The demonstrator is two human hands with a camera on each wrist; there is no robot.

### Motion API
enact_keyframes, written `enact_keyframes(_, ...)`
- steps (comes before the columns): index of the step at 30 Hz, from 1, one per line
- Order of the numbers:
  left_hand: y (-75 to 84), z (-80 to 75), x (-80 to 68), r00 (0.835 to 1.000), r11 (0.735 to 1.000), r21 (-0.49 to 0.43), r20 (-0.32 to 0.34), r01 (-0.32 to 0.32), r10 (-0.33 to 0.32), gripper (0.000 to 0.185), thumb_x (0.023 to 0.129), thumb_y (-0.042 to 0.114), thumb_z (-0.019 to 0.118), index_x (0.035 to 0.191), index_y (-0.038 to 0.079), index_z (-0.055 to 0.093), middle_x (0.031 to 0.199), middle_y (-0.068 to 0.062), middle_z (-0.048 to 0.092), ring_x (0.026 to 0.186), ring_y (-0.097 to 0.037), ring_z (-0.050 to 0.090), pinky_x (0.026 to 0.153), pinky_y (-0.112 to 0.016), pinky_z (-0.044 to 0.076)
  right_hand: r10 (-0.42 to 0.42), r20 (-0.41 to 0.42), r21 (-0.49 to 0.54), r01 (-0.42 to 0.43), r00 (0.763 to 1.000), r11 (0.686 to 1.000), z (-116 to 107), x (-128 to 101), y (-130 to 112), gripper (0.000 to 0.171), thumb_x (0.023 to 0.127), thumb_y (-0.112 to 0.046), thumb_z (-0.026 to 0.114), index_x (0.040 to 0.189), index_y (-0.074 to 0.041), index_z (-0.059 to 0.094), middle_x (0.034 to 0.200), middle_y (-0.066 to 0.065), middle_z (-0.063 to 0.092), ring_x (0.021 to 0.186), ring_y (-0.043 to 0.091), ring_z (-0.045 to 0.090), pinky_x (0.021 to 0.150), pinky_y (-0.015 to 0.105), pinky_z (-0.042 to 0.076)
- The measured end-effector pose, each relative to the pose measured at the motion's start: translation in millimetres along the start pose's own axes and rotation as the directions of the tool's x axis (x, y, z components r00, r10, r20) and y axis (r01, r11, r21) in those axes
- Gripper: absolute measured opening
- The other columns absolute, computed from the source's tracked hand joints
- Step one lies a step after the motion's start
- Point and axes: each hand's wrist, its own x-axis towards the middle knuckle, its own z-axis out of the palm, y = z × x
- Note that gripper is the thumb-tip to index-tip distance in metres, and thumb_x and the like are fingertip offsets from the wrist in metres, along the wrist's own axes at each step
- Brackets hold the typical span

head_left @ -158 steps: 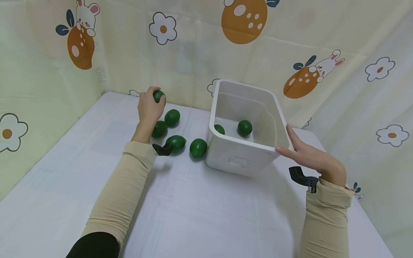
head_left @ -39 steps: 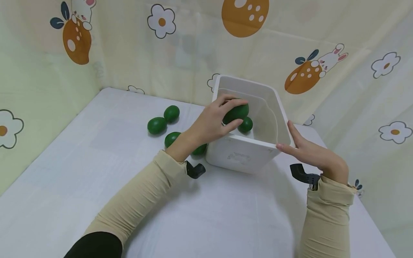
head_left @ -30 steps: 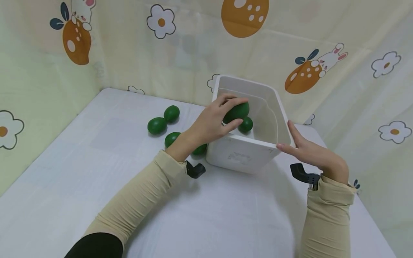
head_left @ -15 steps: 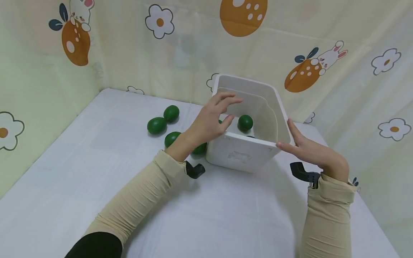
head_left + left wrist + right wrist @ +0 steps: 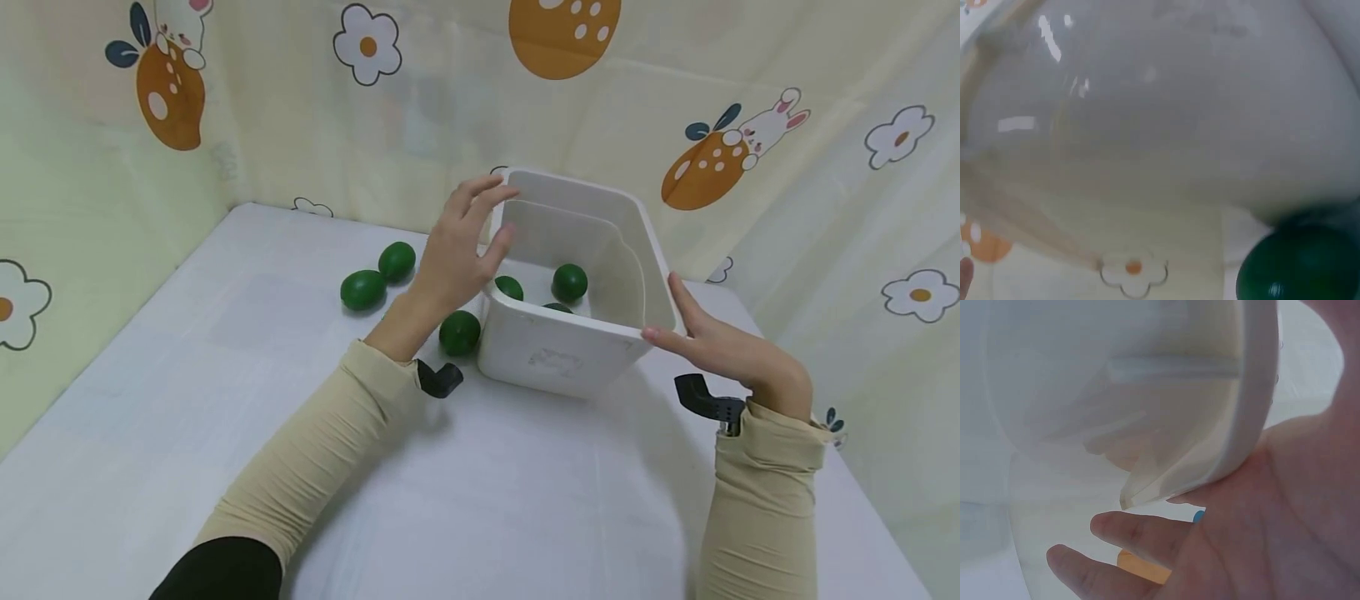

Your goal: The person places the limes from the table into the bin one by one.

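White tub (image 5: pixel 558 367): standing on the white table (image 5: pixel 150 400), tilting slightly toward the person. Three green balls are lying inside it: one at the left (image 5: pixel 510 287), one farther back (image 5: pixel 570 282), one just showing behind the near wall (image 5: pixel 557 307).

Left hand (image 5: pixel 457 250): hovering over the tub's left rim with fingers spread and holding nothing.

Right hand (image 5: pixel 723 354): pressing flat, fingers straight, against the tub's right wall; in the right wrist view the palm (image 5: pixel 1272 537) is lying under the rim (image 5: pixel 1254 400).

Loose green balls on the table, left of the tub: one just beside the tub's near left corner (image 5: pixel 459 332), also showing at the tub's wall in the left wrist view (image 5: pixel 1297 265); two touching each other farther left (image 5: pixel 362 289) (image 5: pixel 397 261). The left forearm is standing in front of part of this group.

Backdrop: a cream curtain (image 5: pixel 420 108) printed with flowers, rabbits and orange spotted shapes is hanging behind and beside the table.

Writing: a faint embossed mark (image 5: pixel 555 362) is showing on the tub's near wall, too dim to read.
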Motion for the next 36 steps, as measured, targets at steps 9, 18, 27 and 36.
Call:
enact_keyframes(9,-25.4,-20.4,4.1,0.979,0.969,0.139,-0.033,0.206,-0.203,0.05,0.092,0.016,0.054,0.139,0.006,0.04,0.142,-0.012,0.041,0.133,-0.024,0.036,0.111,-0.031,0.032,0.006,-0.001,-0.008,-0.006,1.0,1.0,1.0,1.1,-0.8,0.089,0.097,-0.045,0.044,0.145,-0.03,-0.029,0.158,0.007,-0.022,0.142,0.049,0.001,0.095,0.077,0.02)
enact_keyframes(18,-39.6,-33.3,-3.5,0.714,0.767,0.395,0.308,0.506,-0.629,0.063,0.094,0.034,0.051,0.149,0.019,0.025,0.157,-0.018,0.009,0.146,-0.035,0.0,0.111,-0.066,0.01,0.019,0.017,0.001,-0.019,1.0,1.0,0.8,-1.8,-2.8,0.088,0.098,-0.045,0.043,0.145,-0.028,-0.03,0.157,0.007,-0.025,0.143,0.048,-0.004,0.097,0.077,0.018)
enact_keyframes(27,-44.2,-37.7,-13.8,0.372,0.685,0.577,0.576,0.445,-0.727,0.063,0.093,0.048,0.052,0.148,0.024,0.032,0.155,-0.017,0.014,0.144,-0.039,0.011,0.104,-0.07,0.024,0.011,0.024,-0.005,-0.011,1.0,1.0,0.0,-2.9,-1.7,0.087,0.098,-0.044,0.042,0.145,-0.029,-0.03,0.157,0.005,-0.025,0.143,0.046,-0.006,0.099,0.075,0.017)
enact_keyframes(36,-49.0,-39.3,-15.1,0.198,0.692,0.614,0.677,0.381,-0.709,0.068,0.091,0.048,0.055,0.15,0.025,0.028,0.158,-0.013,0.018,0.14,-0.035,0.029,0.106,-0.058,0.032,0.009,0.015,-0.006,-0.008,1.0,1.0,0.9,-2.0,-1.1,0.087,0.098,-0.044,0.042,0.145,-0.029,-0.029,0.157,0.004,-0.025,0.143,0.046,-0.006,0.099,0.075,0.017)
